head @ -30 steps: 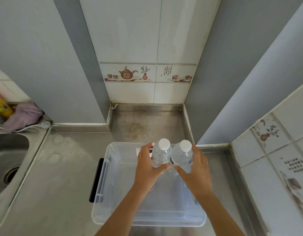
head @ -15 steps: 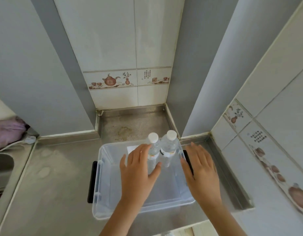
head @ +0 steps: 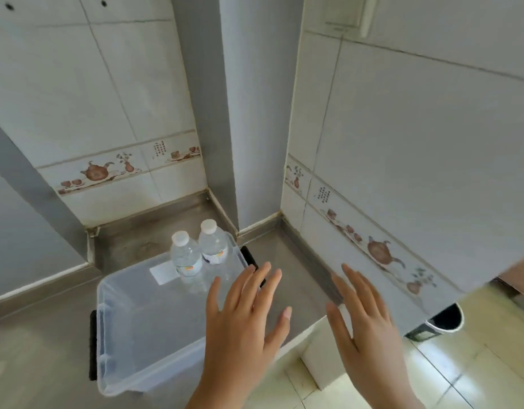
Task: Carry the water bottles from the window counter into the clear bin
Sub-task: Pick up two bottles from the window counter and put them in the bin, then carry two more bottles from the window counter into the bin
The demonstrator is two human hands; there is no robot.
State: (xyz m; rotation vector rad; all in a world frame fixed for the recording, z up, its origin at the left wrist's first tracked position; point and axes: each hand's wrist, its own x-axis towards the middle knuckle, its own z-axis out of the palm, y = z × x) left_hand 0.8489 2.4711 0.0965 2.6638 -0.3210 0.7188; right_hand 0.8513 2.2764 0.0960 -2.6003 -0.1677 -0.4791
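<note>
Head view, and I'm seeing both water bottles: the left bottle [head: 186, 259] and the right bottle [head: 213, 245] stand upright, touching, in the far right corner of the clear bin [head: 131, 335], just beside a white label [head: 163, 273]. My left hand [head: 243, 329] hovers over the bin's right side and my right hand [head: 364, 326] beyond the steel counter [head: 42, 335] edge, both flat, fingers spread, holding nothing. A black handle [head: 92, 345] clips the bin's left end, tiled walls crowd the corner, and a dark waste bin [head: 445, 320] sits on the floor right.
</note>
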